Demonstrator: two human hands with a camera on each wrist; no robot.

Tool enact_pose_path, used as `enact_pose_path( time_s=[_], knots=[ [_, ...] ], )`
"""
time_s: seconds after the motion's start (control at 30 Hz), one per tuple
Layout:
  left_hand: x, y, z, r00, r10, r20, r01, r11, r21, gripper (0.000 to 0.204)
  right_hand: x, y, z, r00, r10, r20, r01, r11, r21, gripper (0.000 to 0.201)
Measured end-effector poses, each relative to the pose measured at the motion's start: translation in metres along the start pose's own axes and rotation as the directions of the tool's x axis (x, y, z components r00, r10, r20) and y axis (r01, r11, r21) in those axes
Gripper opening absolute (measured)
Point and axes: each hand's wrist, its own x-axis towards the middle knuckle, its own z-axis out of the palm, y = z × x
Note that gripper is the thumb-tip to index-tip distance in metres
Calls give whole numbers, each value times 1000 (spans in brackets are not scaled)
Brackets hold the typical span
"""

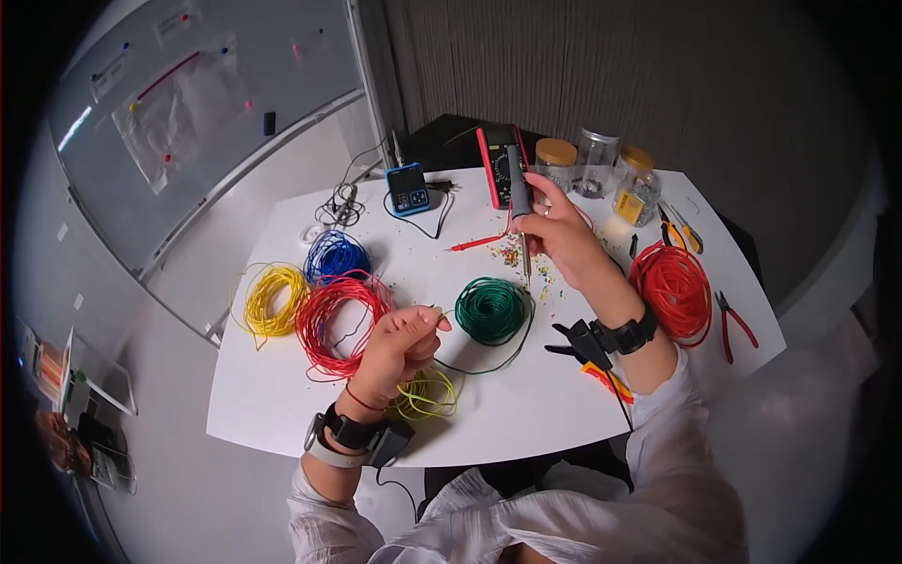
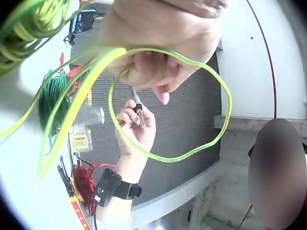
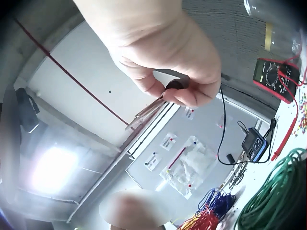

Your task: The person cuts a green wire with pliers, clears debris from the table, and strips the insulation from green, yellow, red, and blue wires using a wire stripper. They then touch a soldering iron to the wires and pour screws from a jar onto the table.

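Observation:
My left hand pinches a yellow-green wire, which bends in a wide loop below the fingers in the left wrist view. A short end of it pokes past the fingertips toward the green wire coil. The yellow-green coil lies under that wrist. Over the back half of the table, my right hand holds a soldering iron by its grey handle, its metal tip pointing down in the head view. The right wrist view shows the bare metal end sticking out from the fingers.
Blue, yellow and red wire coils lie left; another red coil lies right, beside pliers. A multimeter, a blue-framed device and jars stand behind. Small coloured bits are scattered mid-table.

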Motion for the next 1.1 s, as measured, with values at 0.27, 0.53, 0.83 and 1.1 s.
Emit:
enact_pose_path(
  time_s=[0.27,0.53,0.83,1.1],
  knots=[
    [4,-7,4,997,83,-2,-83,996,-31,18,-2,9,0,947,235,219,-281,936,213,22],
    [3,-10,14,989,144,-20,-144,989,39,17,-23,7,26,959,199,200,-251,924,288,22],
    [0,-13,14,987,158,-13,-155,979,135,17,-29,5,30,988,33,151,-63,978,201,24],
    [-1,-12,15,986,163,-24,-153,961,231,17,-30,7,30,980,36,197,-74,979,191,27]
  ],
)
